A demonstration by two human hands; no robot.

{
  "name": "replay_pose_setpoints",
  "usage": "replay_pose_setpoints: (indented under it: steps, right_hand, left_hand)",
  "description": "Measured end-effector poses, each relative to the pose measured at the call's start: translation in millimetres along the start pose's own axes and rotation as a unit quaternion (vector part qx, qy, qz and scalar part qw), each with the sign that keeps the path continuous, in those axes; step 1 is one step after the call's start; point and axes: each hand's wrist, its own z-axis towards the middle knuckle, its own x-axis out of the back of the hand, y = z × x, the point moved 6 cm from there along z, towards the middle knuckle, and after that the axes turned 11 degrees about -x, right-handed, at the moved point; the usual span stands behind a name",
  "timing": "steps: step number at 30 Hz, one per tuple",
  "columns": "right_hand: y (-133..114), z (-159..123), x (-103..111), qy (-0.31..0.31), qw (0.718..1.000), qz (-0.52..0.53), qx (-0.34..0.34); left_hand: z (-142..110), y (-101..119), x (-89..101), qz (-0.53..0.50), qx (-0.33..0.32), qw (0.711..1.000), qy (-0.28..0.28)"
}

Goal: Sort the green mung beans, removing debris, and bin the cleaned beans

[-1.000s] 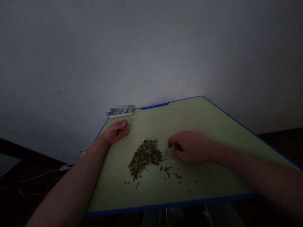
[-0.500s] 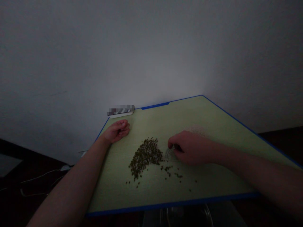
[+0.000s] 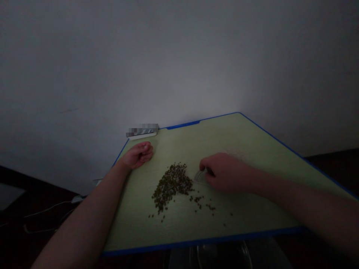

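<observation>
Right beside the pile of small dark pieces, on its right, the right hand pinches a clear curved piece whose edge points toward the pile. Beyond the pile to its left, the left hand is curled into a loose fist; whether it holds anything, I cannot tell. Loose dark bits lie scattered to the pile's near right. Pale specks lie farther right of it, 1 white-edged object well behind.

A dim grey wall backs the table.
</observation>
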Motion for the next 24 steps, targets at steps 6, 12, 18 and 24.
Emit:
replay_pose_setpoints:
  steps: [6, 12, 18, 24]
  right_hand:
    - [15.1, 8.2, 5.0, 0.021, 1.0, -0.01, -0.021]
    - [10.0, 6.8, 5.8, -0.003, 1.0, 0.012, 0.0]
    - [-2.7, 0.0, 1.5, -0.011, 0.999, 0.032, 0.018]
    - [4.7, 4.6, 0.2, 0.002, 1.0, 0.012, -0.014]
  left_hand:
    - [0.9, 0.4, 1.1, 0.003, -0.006, 1.0, -0.007]
    - [1.6, -0.3, 2.0, 0.0, -0.011, 1.0, -0.015]
    - [1.6, -1.6, 2.3, 0.001, -0.006, 1.0, -0.01]
    - [1.3, -1.9, 2.4, -0.012, -0.001, 1.0, -0.005]
